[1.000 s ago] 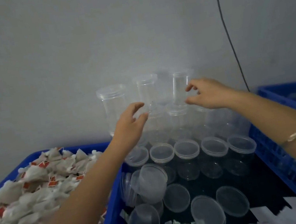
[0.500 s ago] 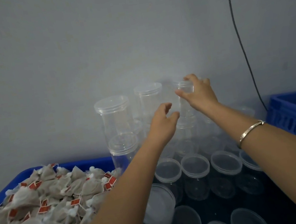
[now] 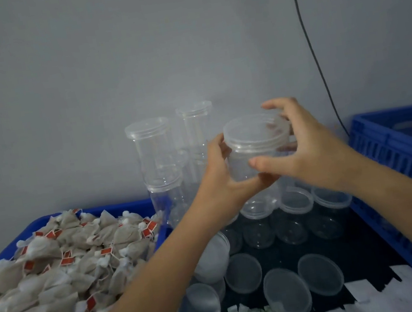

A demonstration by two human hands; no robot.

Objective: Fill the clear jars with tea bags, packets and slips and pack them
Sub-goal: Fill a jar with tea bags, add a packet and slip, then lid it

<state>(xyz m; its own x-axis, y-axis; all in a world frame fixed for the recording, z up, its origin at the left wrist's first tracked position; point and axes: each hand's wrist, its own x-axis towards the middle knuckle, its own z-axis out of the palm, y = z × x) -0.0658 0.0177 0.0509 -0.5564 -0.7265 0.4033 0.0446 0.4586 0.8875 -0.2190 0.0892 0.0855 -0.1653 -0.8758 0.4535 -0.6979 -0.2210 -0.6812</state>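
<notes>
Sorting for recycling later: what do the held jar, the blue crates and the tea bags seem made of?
Held jar: likely clear, glossy plastic; see-through walls, shiny rim. Blue crates: moulded plastic, ribbed walls, slight sheen. Tea bags: matte beige paper or mesh, unclear which, with red tags.

left forearm (image 3: 150,286) and right forearm (image 3: 401,200) reach forward and up, converging. left hand (image 3: 218,181) cups the clear jar (image 3: 247,161) from its left and underside, fingers curled. right hand (image 3: 306,150) grips it from the right, thumb on the front wall, forefinger arched over its top.
</notes>
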